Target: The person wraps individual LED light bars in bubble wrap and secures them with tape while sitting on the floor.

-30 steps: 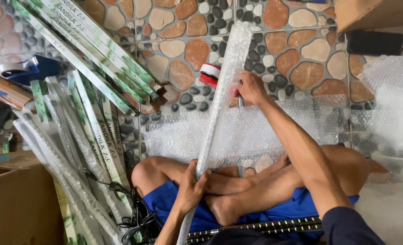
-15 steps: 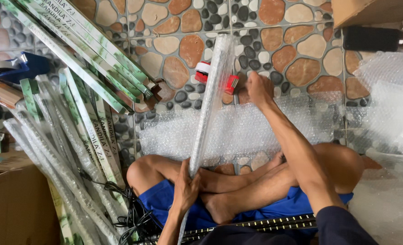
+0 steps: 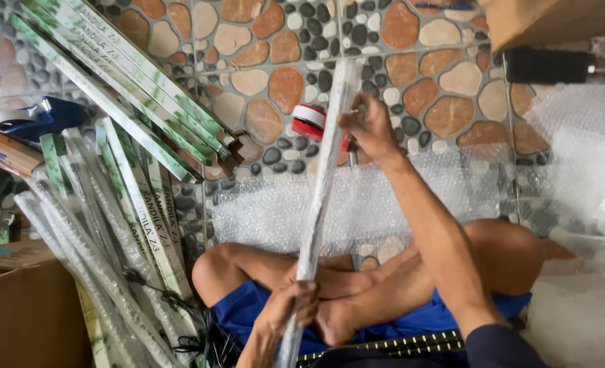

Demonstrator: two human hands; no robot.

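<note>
A long thin tube wrapped in bubble wrap point(image 3: 319, 197) runs from my lap out over the pebble-pattern floor. My left hand point(image 3: 290, 310) grips its near end above my crossed legs. My right hand point(image 3: 367, 126) is closed on a red tape dispenser with a white roll point(image 3: 309, 121), pressed against the tube's far part. A sheet of bubble wrap point(image 3: 398, 201) lies on the floor under the tube, in front of my knees.
Long green-and-white boxes point(image 3: 122, 88) and several wrapped tubes point(image 3: 91, 252) are piled at the left, beside a blue tape dispenser point(image 3: 33, 116) and a cardboard box point(image 3: 23, 313). Another cardboard box point(image 3: 554, 20), a black cylinder point(image 3: 548, 65) and loose bubble wrap point(image 3: 588, 150) sit at the right.
The tube's far end has swung a little to the left. My right hand has stayed at the tube with the red dispenser, and my left hand keeps its grip.
</note>
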